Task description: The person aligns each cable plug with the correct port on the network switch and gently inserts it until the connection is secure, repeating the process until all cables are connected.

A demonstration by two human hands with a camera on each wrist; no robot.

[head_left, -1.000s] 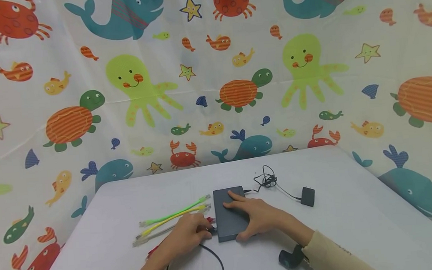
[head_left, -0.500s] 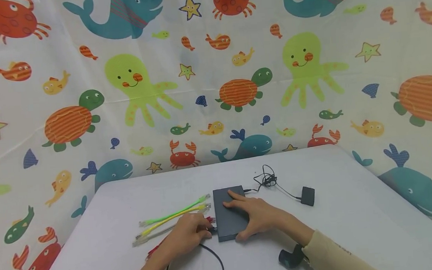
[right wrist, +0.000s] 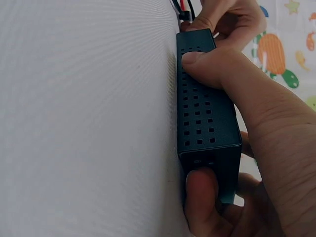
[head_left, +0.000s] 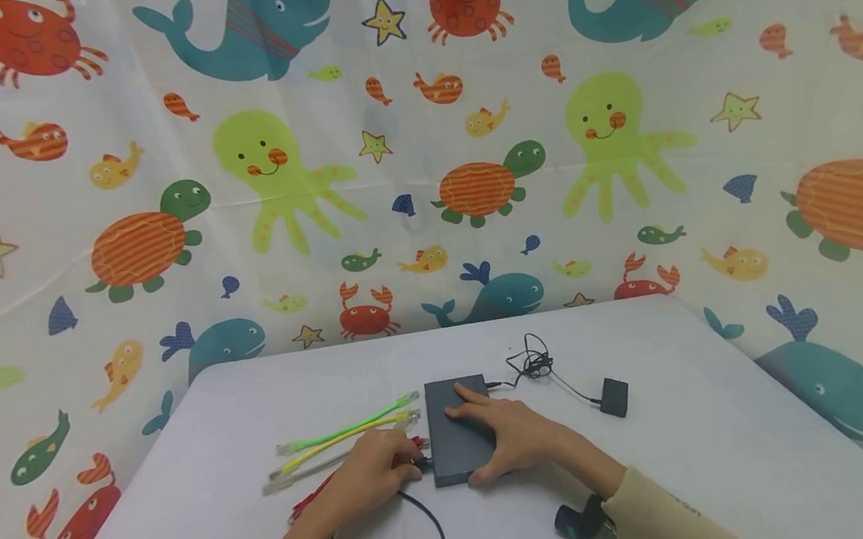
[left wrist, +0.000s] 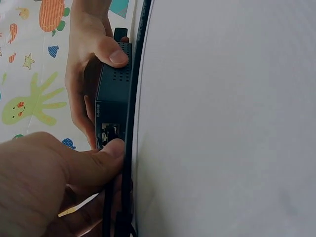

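A flat dark network switch lies on the table. My right hand grips it, fingers spread over the top and thumb on the side with the vent holes. Another right finger curls at its end in the right wrist view. At the switch's left edge, my left hand pinches the plug end of a black cable. The left wrist view has the left thumb right beside an Ethernet port in the switch; the fingers mostly hide the plug.
Left of the switch lie green, yellow, grey and red network cables. A thin black cord runs from its far right corner to a power adapter. Behind the table hangs a sea-animal curtain.
The head view has shifted very slightly. Both hands, the switch and the black cable keep the same places relative to each other.
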